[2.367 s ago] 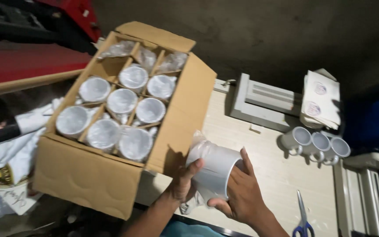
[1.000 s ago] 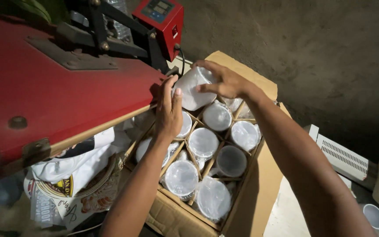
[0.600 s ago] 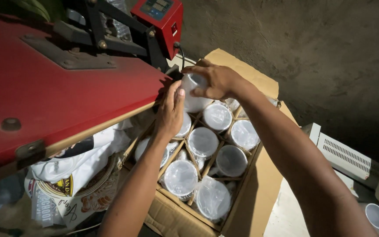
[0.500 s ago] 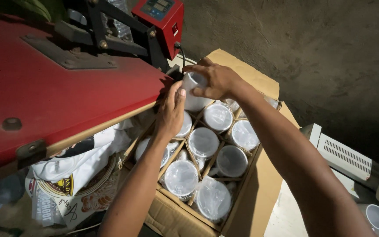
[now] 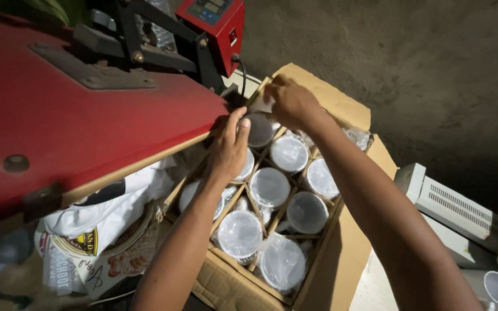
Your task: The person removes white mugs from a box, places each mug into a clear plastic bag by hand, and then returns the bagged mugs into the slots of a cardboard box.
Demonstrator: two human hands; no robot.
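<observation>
Two hands worked at the cardboard box (image 5: 341, 253) in the centre of the head view. At upper centre, the right hand (image 5: 292, 103) curled its grip over the wrapped white mug (image 5: 259, 129) in the box's far corner cell. Just left, the left hand (image 5: 229, 147) lay loosely open, fingertips touching that mug's rim. Seven more wrapped mugs showed in cells, eight in all.

mugs (image 5: 270, 186) in box (image 5: 234, 280) (press (image 5: 76, 109) left)
</observation>
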